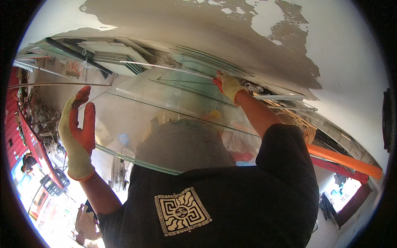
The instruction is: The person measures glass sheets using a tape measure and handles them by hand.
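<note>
My left hand (77,134), in a pale yellow glove with a red palm, is raised at the left with its fingers stretched and thumb apart. It holds nothing and is beside the left edge of a large glass sheet (120,109). My right hand (228,87), gloved alike, reaches up and is closed on the right end of a measuring tape (173,68). The tape's thin white blade, with fine marks, runs leftward above the glass. More glass sheets (206,62) lean along the wall behind it. Reflections blur the lower part of the large sheet.
A wall with peeling paint (231,25) rises behind the glass. Panels (118,53) and a dark bar (76,54) stand at the far left. An orange pipe (345,160) and wooden strips (285,113) are at the right. Another person (85,223) is at the lower left.
</note>
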### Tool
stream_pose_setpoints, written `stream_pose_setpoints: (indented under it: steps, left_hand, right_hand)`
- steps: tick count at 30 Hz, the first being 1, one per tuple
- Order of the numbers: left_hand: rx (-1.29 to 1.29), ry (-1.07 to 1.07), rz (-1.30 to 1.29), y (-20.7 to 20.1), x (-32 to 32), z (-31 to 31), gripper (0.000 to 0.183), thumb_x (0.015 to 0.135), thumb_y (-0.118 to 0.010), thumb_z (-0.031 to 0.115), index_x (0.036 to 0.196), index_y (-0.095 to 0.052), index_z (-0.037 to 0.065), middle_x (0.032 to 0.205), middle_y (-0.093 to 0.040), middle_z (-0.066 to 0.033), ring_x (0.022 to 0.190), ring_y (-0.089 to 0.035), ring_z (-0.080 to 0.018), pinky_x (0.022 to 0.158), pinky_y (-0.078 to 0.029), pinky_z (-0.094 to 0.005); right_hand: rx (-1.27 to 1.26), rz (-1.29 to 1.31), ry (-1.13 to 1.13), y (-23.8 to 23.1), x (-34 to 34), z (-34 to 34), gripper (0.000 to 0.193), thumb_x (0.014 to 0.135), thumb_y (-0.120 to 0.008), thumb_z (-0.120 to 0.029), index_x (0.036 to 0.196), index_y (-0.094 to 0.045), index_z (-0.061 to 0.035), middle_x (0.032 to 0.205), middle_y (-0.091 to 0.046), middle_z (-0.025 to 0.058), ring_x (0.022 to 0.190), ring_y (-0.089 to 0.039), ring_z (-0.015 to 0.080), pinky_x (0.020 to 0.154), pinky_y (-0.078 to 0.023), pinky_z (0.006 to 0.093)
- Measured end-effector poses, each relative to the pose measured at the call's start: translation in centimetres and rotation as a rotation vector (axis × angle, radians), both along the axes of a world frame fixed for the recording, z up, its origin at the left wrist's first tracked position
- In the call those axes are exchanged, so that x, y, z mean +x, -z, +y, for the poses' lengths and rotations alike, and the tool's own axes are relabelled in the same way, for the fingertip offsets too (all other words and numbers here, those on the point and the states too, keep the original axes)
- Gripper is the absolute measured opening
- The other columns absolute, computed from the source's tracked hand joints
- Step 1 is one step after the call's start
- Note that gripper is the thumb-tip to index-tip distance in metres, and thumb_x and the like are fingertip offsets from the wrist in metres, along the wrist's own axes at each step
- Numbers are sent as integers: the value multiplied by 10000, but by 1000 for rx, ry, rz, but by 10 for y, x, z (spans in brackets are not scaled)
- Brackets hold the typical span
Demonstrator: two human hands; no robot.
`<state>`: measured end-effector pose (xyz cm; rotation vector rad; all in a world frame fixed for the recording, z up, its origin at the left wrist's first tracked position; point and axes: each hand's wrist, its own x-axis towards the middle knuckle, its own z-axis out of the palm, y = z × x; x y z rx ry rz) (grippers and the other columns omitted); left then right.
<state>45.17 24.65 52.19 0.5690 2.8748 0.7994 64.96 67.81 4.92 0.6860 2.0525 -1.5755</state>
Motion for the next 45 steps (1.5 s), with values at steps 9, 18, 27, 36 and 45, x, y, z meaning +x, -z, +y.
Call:
stream_pose_setpoints:
  steps: [9, 18, 27, 36, 45]
  left_hand:
    - [16, 17, -5, 5, 0, 1, 342, 1087, -639, -15, 1428, -672, -15, 1439, -728, -154, 1323, -685, -236, 1175, -510, -415]
    - [-21, -12, -1, -7, 4, 9, 346, 1019, -714, -23, 1365, -725, -18, 1349, -772, -148, 1234, -726, -222, 1124, -544, -388]
    - [-41, -3, -7, -14, 5, 16, 344, 1026, -703, -4, 1369, -727, -7, 1335, -780, -125, 1236, -726, -214, 1124, -536, -386]
    - [-43, -29, 20, -11, 6, 17, 349, 1003, -749, 57, 1350, -749, 20, 1278, -806, -116, 1186, -759, -217, 1082, -570, -398]
    - [-41, -1, -9, -14, 6, 16, 348, 1030, -701, 25, 1376, -727, 3, 1335, -780, -128, 1243, -728, -222, 1120, -535, -380]
  right_hand:
    - [137, -224, -332, -74, 13, 34, 412, 1106, -664, -398, 1323, -739, -56, 1153, -801, 134, 987, -739, 268, 877, -546, 413]
    - [134, 25, -128, -51, 33, 56, 362, 1064, -723, -380, 1146, -776, -31, 931, -790, 123, 813, -659, 223, 774, -538, 443]
    - [579, 169, -312, -17, 5, 43, 356, 1101, -645, -386, 1233, -777, -83, 1150, -799, 209, 1075, -749, 435, 920, -574, 500]
    - [579, 71, -243, -31, -31, 28, 590, 1120, -541, -551, 1340, -718, -32, 1309, -754, 245, 1216, -702, 470, 1049, -555, 539]
    - [605, -53, -179, -69, -27, 28, 465, 1122, -575, -470, 1297, -744, -73, 1275, -751, 259, 1208, -704, 468, 1025, -546, 534]
